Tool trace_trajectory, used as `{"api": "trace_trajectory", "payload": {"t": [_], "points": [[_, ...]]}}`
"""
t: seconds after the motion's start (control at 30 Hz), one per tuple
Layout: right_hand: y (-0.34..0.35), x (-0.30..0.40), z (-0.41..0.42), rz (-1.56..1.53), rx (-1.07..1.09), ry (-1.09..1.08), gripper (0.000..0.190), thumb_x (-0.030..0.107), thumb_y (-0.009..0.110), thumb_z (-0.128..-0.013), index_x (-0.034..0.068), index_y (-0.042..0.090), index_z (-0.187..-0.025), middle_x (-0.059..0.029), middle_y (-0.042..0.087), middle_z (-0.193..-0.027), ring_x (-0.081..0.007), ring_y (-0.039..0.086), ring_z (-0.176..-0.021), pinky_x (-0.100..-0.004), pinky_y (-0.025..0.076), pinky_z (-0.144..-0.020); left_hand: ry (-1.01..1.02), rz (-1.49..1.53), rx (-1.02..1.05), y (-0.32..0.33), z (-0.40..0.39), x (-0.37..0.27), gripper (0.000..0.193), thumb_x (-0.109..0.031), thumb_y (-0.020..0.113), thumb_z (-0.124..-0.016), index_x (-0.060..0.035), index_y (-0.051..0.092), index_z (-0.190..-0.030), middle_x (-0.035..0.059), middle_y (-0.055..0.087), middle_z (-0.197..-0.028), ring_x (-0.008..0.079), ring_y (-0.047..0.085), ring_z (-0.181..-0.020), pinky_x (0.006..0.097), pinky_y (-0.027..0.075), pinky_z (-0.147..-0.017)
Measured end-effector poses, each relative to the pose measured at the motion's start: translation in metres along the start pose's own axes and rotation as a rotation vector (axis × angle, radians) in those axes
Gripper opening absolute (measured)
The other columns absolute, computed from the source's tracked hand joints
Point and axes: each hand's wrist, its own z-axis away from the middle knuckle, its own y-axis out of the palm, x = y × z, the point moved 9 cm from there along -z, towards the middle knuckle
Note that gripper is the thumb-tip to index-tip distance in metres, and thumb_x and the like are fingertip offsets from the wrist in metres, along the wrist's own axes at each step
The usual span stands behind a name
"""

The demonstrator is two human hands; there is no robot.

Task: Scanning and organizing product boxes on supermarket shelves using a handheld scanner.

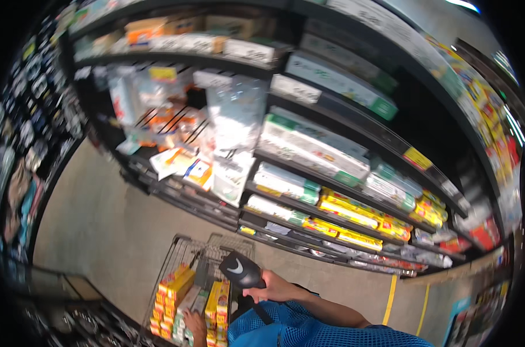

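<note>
My right hand (272, 285) is closed around the grip of a black handheld device, probably a barcode scanner (240, 270), held above the shopping cart. My left hand (194, 323) lies over white and green boxes (192, 299) inside the cart; blur hides whether its fingers grip one. Stacked yellow and red boxes (174, 289) stand to the left of that hand. More yellow boxes (217, 299) are piled to its right. The wire shopping cart (175, 245) is directly before me, and its front end reaches toward the shelves.
A tall dark shelf unit (227, 60) curves across the view. Long white and green boxes (312, 145) and yellow rolls (349, 210) fill its right side; bagged goods (236, 117) hang at left. Racks stand at the far left. Yellow lines (390, 299) mark the floor at right.
</note>
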Motion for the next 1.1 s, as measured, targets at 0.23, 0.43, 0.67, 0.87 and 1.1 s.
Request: {"api": "trace_trajectory", "payload": {"t": [0.23,0.43,0.67,0.87,1.1], "points": [[0.006,0.032,0.022,-0.246,0.042,-0.258,0.009,0.007,0.058,-0.084,0.002,0.053,-0.089,-0.0029,0.056,-0.076,-0.007,0.055,-0.057,-0.0199,0.042,-0.047,0.161,-0.323,0.199,0.042,-0.018,0.014,0.031,-0.032,0.053,-0.083,-0.0055,0.068,-0.087,0.0149,0.046,-0.115,0.032,0.038,-0.112,0.0419,0.032,-0.094],[-0.001,0.035,0.026,-0.285,0.058,-0.314,0.01,0.009,0.057,-0.086,0.002,0.052,-0.091,-0.0028,0.054,-0.074,-0.0064,0.052,-0.056,-0.0196,0.04,-0.047,0.122,-0.332,0.505,0.082,-0.044,0.056,0.059,-0.05,0.045,-0.088,-0.014,0.041,-0.135,0.0168,0.036,-0.14,0.039,0.032,-0.129,0.0461,0.024,-0.107],[-0.033,0.065,0.071,-0.574,0.236,-0.515,0.022,0.009,0.057,-0.086,-0.002,0.049,-0.102,-0.0035,0.05,-0.075,-0.0072,0.05,-0.056,-0.0207,0.04,-0.048,0.403,0.529,-0.506,-0.309,-0.098,-0.156,0.016,-0.01,0.064,-0.077,0.0012,0.063,-0.088,0.0176,0.061,-0.078,0.0355,0.059,-0.075,0.0416,0.046,-0.068],[-0.058,0.069,0.09,-0.523,0.318,-0.624,0.043,0.01,0.064,-0.077,-0.004,0.045,-0.113,-0.0049,0.053,-0.064,-0.0099,0.05,-0.053,-0.0241,0.043,-0.053,0.975,0.671,-0.699,-0.55,-0.063,-0.351,0.026,-0.003,0.056,-0.079,0.0032,0.058,-0.104,0.0166,0.056,-0.103,0.0307,0.051,-0.1,0.0362,0.037,-0.09],[-0.124,0.073,0.137,-0.143,-0.019,-0.881,0.088,0.025,0.078,-0.062,-0.004,0.033,-0.132,-0.0143,0.053,-0.119,-0.0195,0.051,-0.106,-0.0328,0.039,-0.092,1.007,0.589,-0.372,-0.628,-0.213,-0.516,0.043,-0.032,0.05,-0.09,-0.0033,0.049,-0.121,0.0151,0.048,-0.124,0.0265,0.048,-0.112,0.0343,0.033,-0.097]]}}
